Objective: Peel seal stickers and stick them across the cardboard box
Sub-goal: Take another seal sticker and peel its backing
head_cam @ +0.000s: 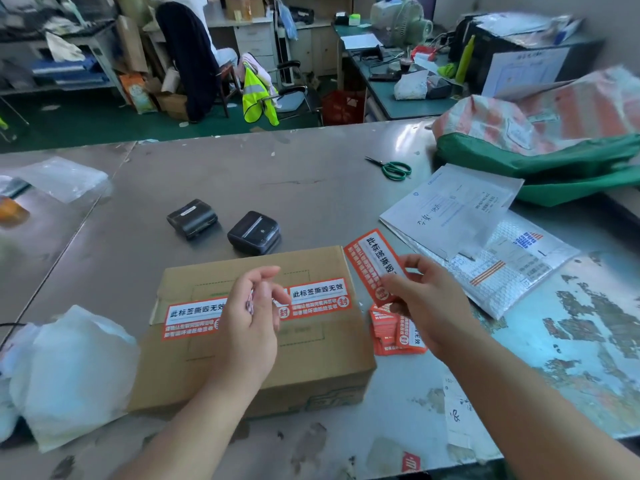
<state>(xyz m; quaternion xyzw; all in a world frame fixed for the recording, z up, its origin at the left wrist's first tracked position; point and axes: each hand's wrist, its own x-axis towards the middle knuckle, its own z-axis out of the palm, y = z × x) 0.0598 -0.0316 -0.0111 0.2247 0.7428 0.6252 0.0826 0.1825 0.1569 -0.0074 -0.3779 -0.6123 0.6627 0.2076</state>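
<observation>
Fingers (415, 266) of the right hand (427, 306) pinch one orange seal sticker (372, 261) by its lower end, thumb against forefinger, and hold it up just right of centre frame, clear of the table (311, 188). I cannot tell whether its backing is off yet. Below that hand lies a stack of stickers (398, 337), touching or nearly touching the right edge of the cardboard box (263, 362), which sits in the lower middle of the frame.

The left hand (249, 320) hovers above the box top with its fingers loosely curled. A small pale scrap shows between them - possibly peeled backing - but the frame is too soft to say whether it is actually gripped.

Two stickers are already on the box: the left sticker (190, 318) and the right sticker (317, 299) run end to end across the top, over what looks like the flap seam, with the left hand hiding the place where they meet. So the top seam appears mostly covered. The sticker in hand suggests at least one more is meant for the box - perhaps a side or an edge - and that placement is not yet begun.

Above the box sit two small black devices (254, 233), and green-handled scissors (393, 168) lie toward the upper right.
</observation>
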